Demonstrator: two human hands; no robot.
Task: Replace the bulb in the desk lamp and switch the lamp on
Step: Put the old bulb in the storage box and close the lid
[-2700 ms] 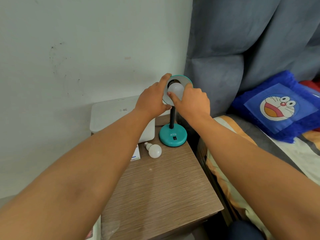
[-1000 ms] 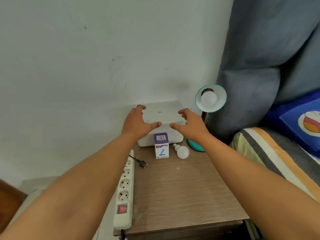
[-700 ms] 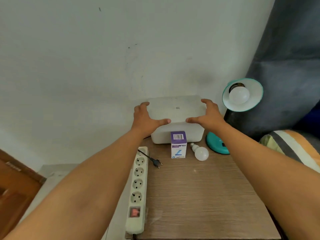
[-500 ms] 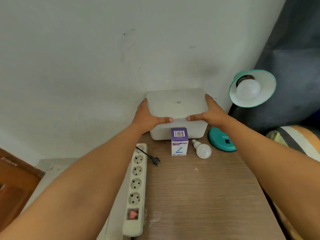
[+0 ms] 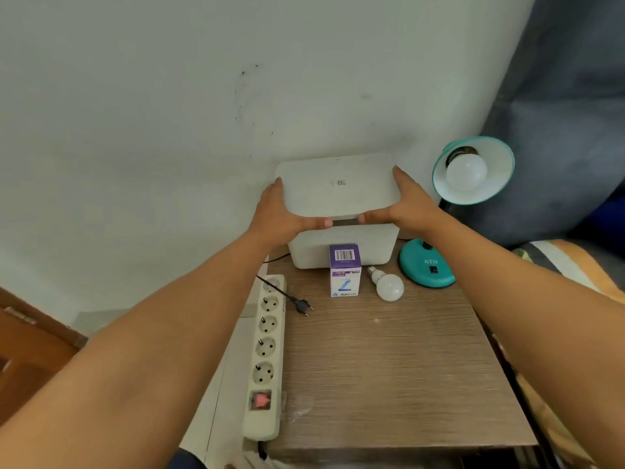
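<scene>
A brown wooden table (image 5: 389,367) stands by a pale wall. At its far side sits a white box (image 5: 341,247). The left hand (image 5: 280,214) and the right hand (image 5: 406,204) grip the two sides of the box's white lid (image 5: 338,187), thumbs on its near edge. To the right stands the teal desk lamp (image 5: 426,265), with a white bulb (image 5: 466,170) in its shade. Another bulb (image 5: 389,286) lies on the table near the lamp's base, beside a small purple carton (image 5: 344,270). A long power strip (image 5: 265,353) lies along the left edge, a black plug (image 5: 302,305) just beside it
</scene>
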